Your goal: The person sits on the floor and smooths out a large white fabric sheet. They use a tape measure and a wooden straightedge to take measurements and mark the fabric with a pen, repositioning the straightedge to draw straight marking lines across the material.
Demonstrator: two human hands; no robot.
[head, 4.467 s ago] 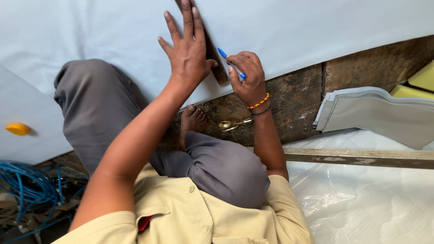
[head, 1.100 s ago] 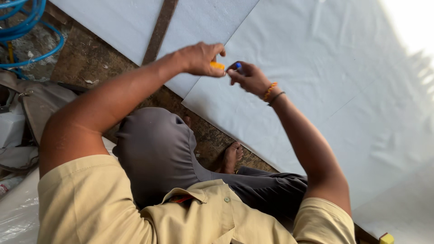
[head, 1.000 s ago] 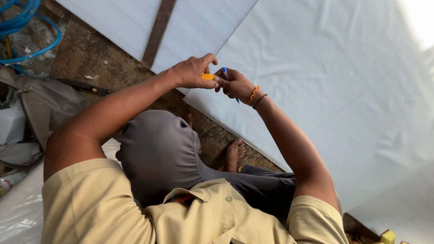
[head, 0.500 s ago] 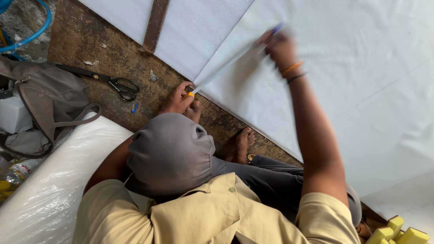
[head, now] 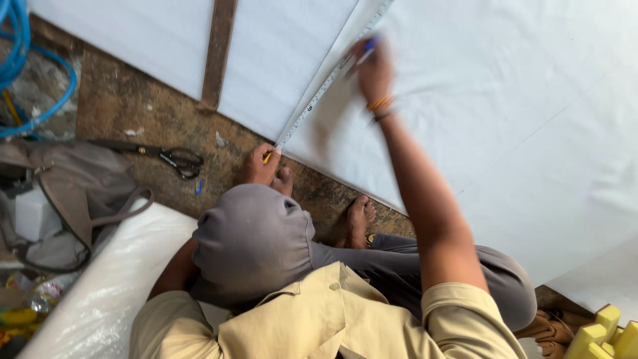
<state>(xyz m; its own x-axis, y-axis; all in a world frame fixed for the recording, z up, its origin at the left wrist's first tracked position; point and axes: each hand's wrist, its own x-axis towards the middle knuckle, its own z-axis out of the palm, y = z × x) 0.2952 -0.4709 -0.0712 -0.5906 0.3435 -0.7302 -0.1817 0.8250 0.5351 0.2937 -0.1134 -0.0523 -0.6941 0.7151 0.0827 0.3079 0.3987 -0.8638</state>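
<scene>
A measuring tape (head: 325, 83) is stretched along the edge of a white sheet (head: 505, 126) on the floor. Its near end is pinned at the sheet's corner by the closed left hand (head: 260, 166). At 1 o'clock from it, a blue pen (head: 369, 45) is gripped in the blurred right hand (head: 373, 70). Black scissors (head: 166, 156) lie at 9 o'clock.
</scene>
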